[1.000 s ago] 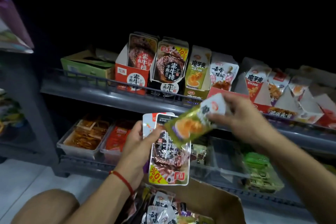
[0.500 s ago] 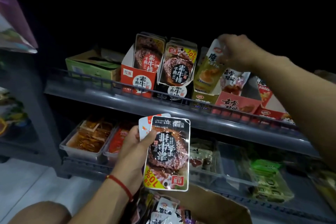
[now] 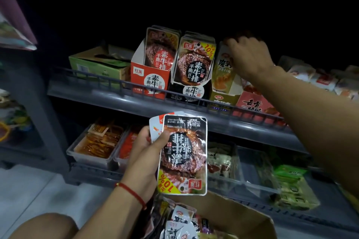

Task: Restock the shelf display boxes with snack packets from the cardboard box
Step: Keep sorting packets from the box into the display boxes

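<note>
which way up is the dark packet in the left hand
Upside down: the dark packet in the left hand shows inverted print, hang hole at the bottom.

A shop: grey tiered shelves (image 3: 136, 101) with low wire rails along their front edges carry open display boxes (image 3: 148, 81) of printed snack packets, clear bins (image 3: 91, 158) of loose snacks sit on the lower shelf, and a cardboard box (image 3: 242, 219) of stock stands below
</note>
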